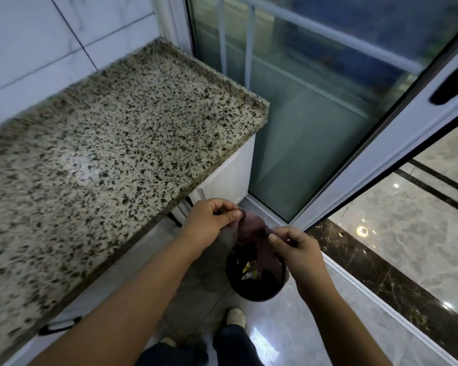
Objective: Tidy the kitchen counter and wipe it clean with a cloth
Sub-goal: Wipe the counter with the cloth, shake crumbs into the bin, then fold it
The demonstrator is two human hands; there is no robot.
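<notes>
- Crumbs could have missed the bin (257,273) if the cloth (251,228) was shaken too hard; it hung just above the rim, off the worktop's (111,143) near right corner.
- Left hand (212,217) and right hand (294,247) each pinched a top corner of the cloth, fingers curled.
- Glass door (315,128) and cabinet (222,180) stood close around the bin, leaving little room.

Even, cool light falls on my hands. Left of my fingers the counter (95,143) shows a pale glare patch and blurs toward the edge. Right of them, the floor (407,233) mirrors bright lamp spots; straight lines bow.
</notes>
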